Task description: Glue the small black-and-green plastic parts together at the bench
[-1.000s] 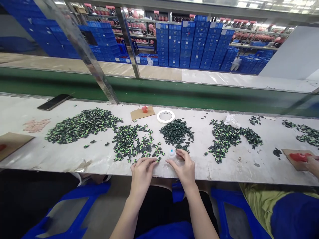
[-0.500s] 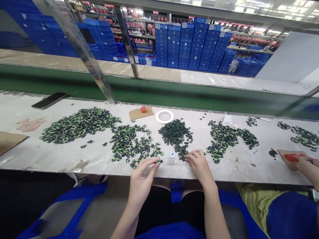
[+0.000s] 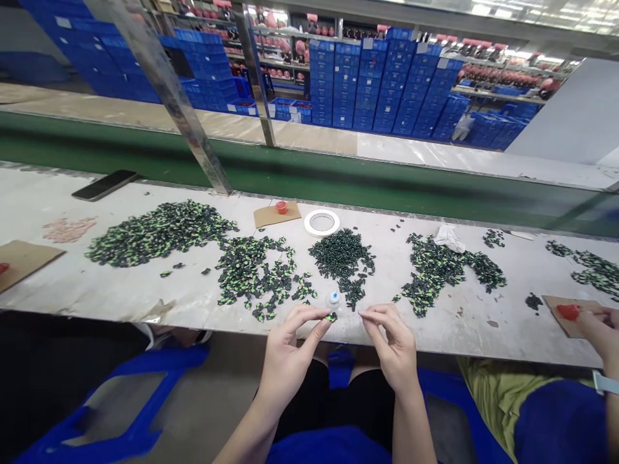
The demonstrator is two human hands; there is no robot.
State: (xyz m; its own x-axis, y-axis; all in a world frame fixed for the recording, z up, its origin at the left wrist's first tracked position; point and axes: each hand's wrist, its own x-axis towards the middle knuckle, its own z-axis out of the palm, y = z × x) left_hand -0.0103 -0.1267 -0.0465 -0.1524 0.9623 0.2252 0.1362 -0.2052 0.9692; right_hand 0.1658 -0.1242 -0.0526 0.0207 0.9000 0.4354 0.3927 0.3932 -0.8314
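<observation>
Between the thumb and forefinger of my left hand (image 3: 293, 348) is a small black-and-green piece (image 3: 331, 316), held just over the table's front edge. My right hand (image 3: 393, 341) faces it with the fingertips pinched; whatever they hold is too small to make out. A small white bottle with a blue tip (image 3: 333, 298) stands just beyond my fingers. Behind it spreads a heap of small dark green pieces (image 3: 341, 254). To the left lies a loose pile of black-and-green pieces (image 3: 251, 267), and a similar pile (image 3: 430, 270) is on the right.
A roll of white tape (image 3: 322, 223) lies behind the dark heap, beside cardboard (image 3: 271, 216) bearing a red pot (image 3: 281, 207). A larger pile (image 3: 159, 235) and a phone (image 3: 105, 185) are at left. On the right, a co-worker's hand (image 3: 597, 325) touches a red item (image 3: 568, 312).
My right hand has lifted from the edge of the dark heap and come nearer the front edge. My left hand has shifted right with its piece, so both hands are closer together.
</observation>
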